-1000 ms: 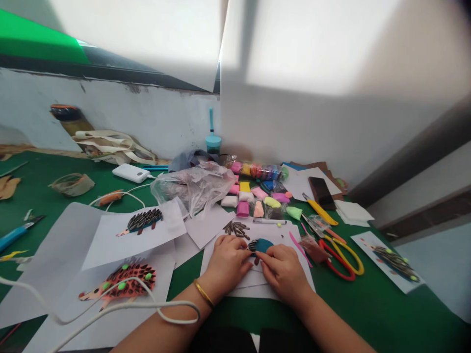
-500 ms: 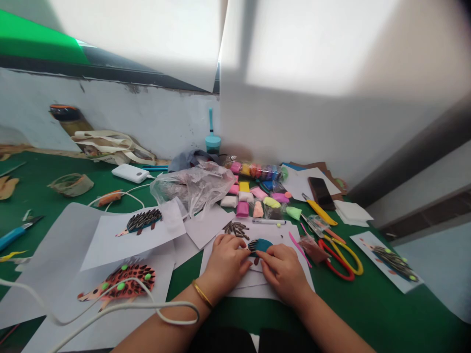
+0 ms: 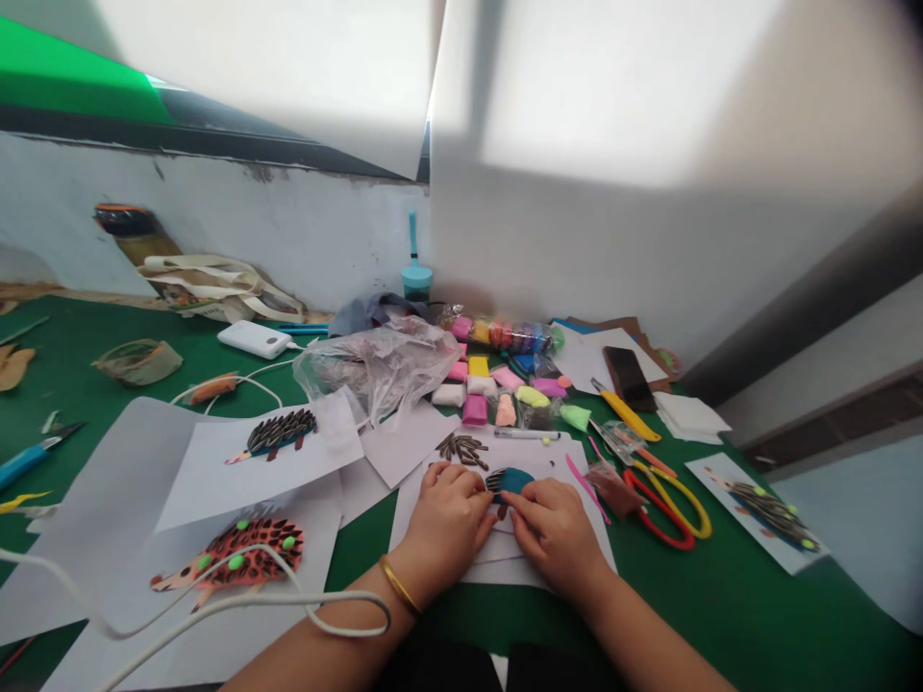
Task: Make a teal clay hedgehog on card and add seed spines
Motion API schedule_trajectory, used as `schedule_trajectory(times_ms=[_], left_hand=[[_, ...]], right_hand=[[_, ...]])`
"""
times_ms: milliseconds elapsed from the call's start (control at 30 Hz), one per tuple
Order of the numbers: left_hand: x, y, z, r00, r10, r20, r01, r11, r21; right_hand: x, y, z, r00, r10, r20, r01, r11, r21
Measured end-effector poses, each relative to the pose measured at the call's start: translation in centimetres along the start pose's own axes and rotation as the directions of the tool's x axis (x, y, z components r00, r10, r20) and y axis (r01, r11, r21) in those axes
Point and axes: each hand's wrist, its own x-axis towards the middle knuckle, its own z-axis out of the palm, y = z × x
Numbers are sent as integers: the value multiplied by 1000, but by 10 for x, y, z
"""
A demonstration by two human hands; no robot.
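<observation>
Between my hands, a blue clay hedgehog (image 3: pixel 517 478) lies on white paper (image 3: pixel 577 538), with a few dark striped seeds on its left part. My left hand (image 3: pixel 448 514) is closed at its left side, fingertips bunched close to those seeds. From the other side, my right hand (image 3: pixel 555 529) has its index fingertip against the hedgehog's lower edge, the other fingers curled. What either hand pinches, if anything, is too small or hidden to make out. Just beyond my left hand sits a pile of long dark striped seeds (image 3: pixel 462 449), probably sunflower seeds.
Packets of coloured clay (image 3: pixel 476 410), a pen (image 3: pixel 526 434) and a crumpled plastic bag (image 3: pixel 382 365) lie beyond the paper. To the right are scissors (image 3: pixel 667 509), a yellow cutter (image 3: pixel 631 415) and a phone (image 3: pixel 629 377). Finished hedgehog pictures (image 3: pixel 281 432) and a white cable (image 3: pixel 252 601) are leftward.
My left hand and wrist have shifted very slightly, with the fingers still by the hedgehog. My right hand stays practically in place.
</observation>
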Motion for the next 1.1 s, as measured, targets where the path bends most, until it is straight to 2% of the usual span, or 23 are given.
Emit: schedule_trajectory(times_ms=[800, 1100], left_hand=[[0, -1, 0, 1000, 0, 15, 0, 1000, 7], [2, -2, -4, 999, -36, -11, 36, 999, -27]], right_hand=[[0, 1, 0, 999, 13, 32, -13, 1000, 1], [1, 0, -4, 999, 0, -33, 0, 1000, 11]])
